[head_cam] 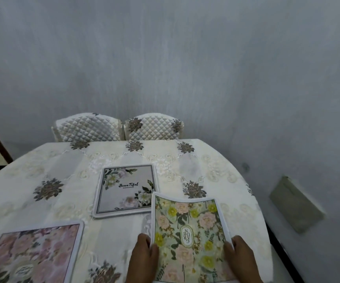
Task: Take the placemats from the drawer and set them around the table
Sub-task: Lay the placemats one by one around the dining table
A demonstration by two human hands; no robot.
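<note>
**Green mat held at the near right of the tabletop**

Fingers (147, 249) of my left hand (142, 260) pinch the left edge of the green floral placemat with yellow and pink blooms (187, 227); my right hand (240, 258) grips its right edge the same way. I see its far end curling up over the cream embroidered tabletop (62, 166). 2 more mats lie flat: a grey "Beautiful" placemat (124, 188) just beyond, a pink floral placemat (30, 252) at near left. 2 quilted cream chairs (89, 127) stand behind.
</note>
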